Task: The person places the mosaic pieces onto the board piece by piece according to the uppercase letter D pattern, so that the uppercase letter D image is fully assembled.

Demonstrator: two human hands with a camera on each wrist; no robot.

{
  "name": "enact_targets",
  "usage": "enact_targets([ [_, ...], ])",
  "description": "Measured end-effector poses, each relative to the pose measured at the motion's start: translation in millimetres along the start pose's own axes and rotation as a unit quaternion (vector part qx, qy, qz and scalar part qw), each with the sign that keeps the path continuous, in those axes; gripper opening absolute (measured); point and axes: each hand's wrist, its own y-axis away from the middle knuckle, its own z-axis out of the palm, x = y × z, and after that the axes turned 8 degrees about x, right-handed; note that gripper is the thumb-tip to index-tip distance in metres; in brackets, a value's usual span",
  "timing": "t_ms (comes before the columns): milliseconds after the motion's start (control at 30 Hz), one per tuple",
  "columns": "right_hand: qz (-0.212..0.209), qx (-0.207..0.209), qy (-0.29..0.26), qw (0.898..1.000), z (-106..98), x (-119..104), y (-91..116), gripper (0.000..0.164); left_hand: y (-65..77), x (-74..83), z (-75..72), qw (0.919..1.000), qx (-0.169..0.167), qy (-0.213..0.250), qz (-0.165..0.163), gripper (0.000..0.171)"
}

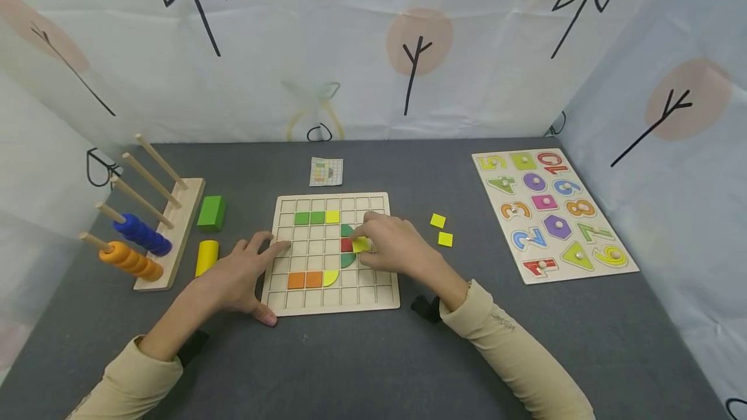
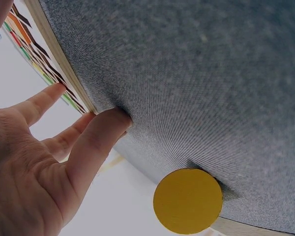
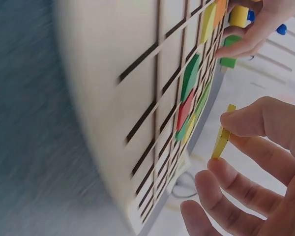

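My right hand (image 1: pixel 393 245) pinches a yellow square tile (image 3: pixel 222 140) between thumb and fingers, above the right part of a wooden grid board (image 1: pixel 385 293). Just left of that tile, a red square (image 1: pixel 346 245) lies between two rounded green pieces (image 1: pixel 348 260). Two green squares (image 1: pixel 301 218) and a yellow square form a row higher up. Lower down are two orange squares (image 1: pixel 296 280) and a rounded yellow piece (image 1: pixel 330 277). With fingers spread, my left hand (image 1: pixel 236 277) touches the board's left edge, its thumb near the lower left corner.
Two loose yellow tiles (image 1: pixel 445 239) lie right of the board. A pattern card (image 1: pixel 326 172) is behind it. At far right sits a number-and-shape puzzle (image 1: pixel 557 216). On the left stand a pegged ring stacker (image 1: pixel 175 225), a green block (image 1: pixel 212 212) and a yellow cylinder (image 1: pixel 207 258).
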Motion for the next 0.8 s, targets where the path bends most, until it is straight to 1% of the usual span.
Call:
enact_targets([
  [200, -0.026, -0.005, -0.001, 1.0, 8, -17, -12, 0.038, -0.3, -0.2, 0.2, 1.0, -0.003, 0.001, -0.001, 0.129],
  [500, -0.028, -0.04, 0.007, 0.999, 21, -43, -30, 0.038, 1.4, -0.9, -0.3, 1.0, -0.002, 0.003, 0.006, 0.129],
  [800, -0.052, -0.043, 0.022, 0.997, 36, -60, -43, 0.035, 1.1, -1.4, -1.3, 0.9999, -0.001, 0.009, 0.006, 0.13],
])
